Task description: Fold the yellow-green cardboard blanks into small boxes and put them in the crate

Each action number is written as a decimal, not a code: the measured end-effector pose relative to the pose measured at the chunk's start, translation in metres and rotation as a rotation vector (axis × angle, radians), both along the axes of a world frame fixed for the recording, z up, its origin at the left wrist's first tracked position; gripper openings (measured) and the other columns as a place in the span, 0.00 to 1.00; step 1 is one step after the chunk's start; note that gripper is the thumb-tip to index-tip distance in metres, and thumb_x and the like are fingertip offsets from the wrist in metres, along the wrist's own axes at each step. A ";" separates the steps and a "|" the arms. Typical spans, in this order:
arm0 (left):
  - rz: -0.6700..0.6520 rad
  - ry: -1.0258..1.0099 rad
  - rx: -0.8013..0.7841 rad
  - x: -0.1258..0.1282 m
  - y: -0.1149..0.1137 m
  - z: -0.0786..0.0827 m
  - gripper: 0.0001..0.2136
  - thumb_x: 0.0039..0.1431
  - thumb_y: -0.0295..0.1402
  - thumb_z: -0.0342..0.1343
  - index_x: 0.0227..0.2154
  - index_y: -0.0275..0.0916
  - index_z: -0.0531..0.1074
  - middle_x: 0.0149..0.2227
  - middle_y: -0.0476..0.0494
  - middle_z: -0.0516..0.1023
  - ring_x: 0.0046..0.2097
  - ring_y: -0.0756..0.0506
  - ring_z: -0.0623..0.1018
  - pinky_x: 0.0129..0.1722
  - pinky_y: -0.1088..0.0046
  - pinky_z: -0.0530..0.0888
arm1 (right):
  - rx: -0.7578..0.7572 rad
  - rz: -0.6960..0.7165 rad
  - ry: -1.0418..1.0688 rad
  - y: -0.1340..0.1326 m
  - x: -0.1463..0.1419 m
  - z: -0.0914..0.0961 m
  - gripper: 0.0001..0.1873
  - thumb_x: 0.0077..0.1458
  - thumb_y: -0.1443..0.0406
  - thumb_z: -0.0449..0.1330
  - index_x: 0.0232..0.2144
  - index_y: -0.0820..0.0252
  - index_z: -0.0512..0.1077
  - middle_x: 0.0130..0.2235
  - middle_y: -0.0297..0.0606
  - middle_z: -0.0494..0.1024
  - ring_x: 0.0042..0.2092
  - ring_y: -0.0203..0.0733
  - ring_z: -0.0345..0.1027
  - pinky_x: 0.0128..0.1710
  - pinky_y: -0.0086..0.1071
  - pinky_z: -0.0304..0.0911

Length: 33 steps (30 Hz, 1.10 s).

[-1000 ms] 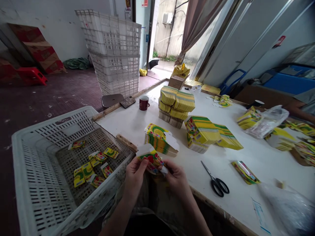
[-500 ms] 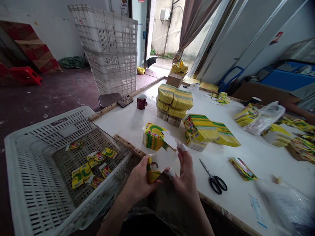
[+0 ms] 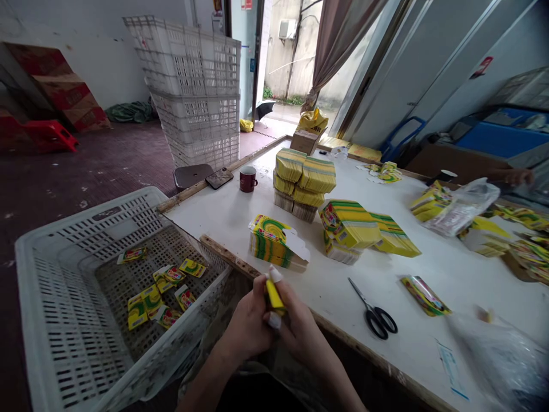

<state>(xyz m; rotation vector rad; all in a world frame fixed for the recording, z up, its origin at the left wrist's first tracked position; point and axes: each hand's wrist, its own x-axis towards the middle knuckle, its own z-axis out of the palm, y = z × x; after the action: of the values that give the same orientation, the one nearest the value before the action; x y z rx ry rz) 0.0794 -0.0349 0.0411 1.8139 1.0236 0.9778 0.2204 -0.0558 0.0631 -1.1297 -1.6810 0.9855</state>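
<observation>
My left hand (image 3: 249,323) and my right hand (image 3: 298,329) are pressed together at the table's near edge, both closed on one small yellow folded carton (image 3: 273,294) that I see edge-on between the fingers. White tape wraps some fingertips. Just beyond the hands lies a stack of flat yellow-green cartons (image 3: 274,240) on the white table (image 3: 240,217). Left of my hands stands a white plastic crate (image 3: 86,286) with several folded cartons (image 3: 158,289) on its floor.
Black scissors (image 3: 375,315) lie right of my hands. More carton stacks (image 3: 349,229) and a taller pile (image 3: 304,183) sit mid-table, with a dark red mug (image 3: 247,179) and a phone (image 3: 218,178) behind. Clear plastic bags (image 3: 493,355) lie at right. Stacked crates (image 3: 195,91) stand on the floor. Another person's hand (image 3: 512,176) rests far right.
The carton was opened out with its white inside showing and my right fingers spread; now it is pressed flat and narrow between both closed hands, slightly nearer to me.
</observation>
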 end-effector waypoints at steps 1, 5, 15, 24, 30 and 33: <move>0.034 -0.030 0.015 0.001 0.001 -0.004 0.28 0.49 0.26 0.58 0.54 0.43 0.59 0.45 0.38 0.76 0.43 0.39 0.78 0.41 0.64 0.74 | 0.065 0.006 -0.061 0.000 0.000 -0.001 0.28 0.60 0.66 0.56 0.62 0.51 0.61 0.64 0.42 0.62 0.63 0.50 0.58 0.62 0.45 0.56; 0.266 -0.059 0.075 0.000 0.007 -0.009 0.27 0.43 0.26 0.61 0.50 0.42 0.67 0.50 0.35 0.72 0.54 0.34 0.71 0.55 0.54 0.67 | 0.192 -0.134 -0.134 0.006 0.003 -0.011 0.26 0.62 0.70 0.50 0.60 0.48 0.64 0.63 0.43 0.64 0.63 0.48 0.58 0.60 0.44 0.60; 0.150 0.165 0.027 -0.027 0.019 0.017 0.23 0.43 0.37 0.67 0.45 0.42 0.72 0.43 0.39 0.78 0.45 0.35 0.76 0.46 0.58 0.71 | 0.100 0.044 -0.372 0.018 0.035 -0.004 0.15 0.62 0.63 0.55 0.50 0.53 0.72 0.61 0.50 0.64 0.56 0.50 0.67 0.52 0.42 0.66; 0.204 0.130 0.050 -0.021 0.014 0.012 0.27 0.44 0.39 0.67 0.48 0.38 0.70 0.45 0.36 0.77 0.47 0.35 0.76 0.48 0.57 0.72 | -0.019 -0.049 -0.217 0.011 0.022 -0.004 0.33 0.58 0.66 0.57 0.62 0.57 0.49 0.59 0.52 0.62 0.59 0.50 0.61 0.58 0.46 0.60; 0.526 -0.739 -0.198 -0.021 0.024 0.008 0.27 0.40 0.45 0.69 0.44 0.39 0.71 0.42 0.42 0.77 0.42 0.43 0.77 0.42 0.70 0.74 | 0.127 -0.193 -0.060 0.044 0.017 -0.014 0.32 0.58 0.60 0.57 0.61 0.57 0.51 0.56 0.50 0.68 0.54 0.49 0.68 0.52 0.43 0.66; 0.723 -1.143 -0.295 -0.026 0.036 0.008 0.29 0.50 0.59 0.55 0.43 0.39 0.69 0.44 0.39 0.74 0.45 0.43 0.76 0.43 0.69 0.75 | 0.196 -0.454 -0.253 0.079 0.025 -0.007 0.21 0.58 0.61 0.54 0.53 0.60 0.61 0.48 0.49 0.73 0.48 0.48 0.70 0.49 0.44 0.67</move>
<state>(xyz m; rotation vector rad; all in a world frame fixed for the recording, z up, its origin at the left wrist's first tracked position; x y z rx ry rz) 0.0530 0.0014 0.0489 0.3842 0.9451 1.8383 0.2454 0.0228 0.0558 -1.4617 -1.5700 0.3981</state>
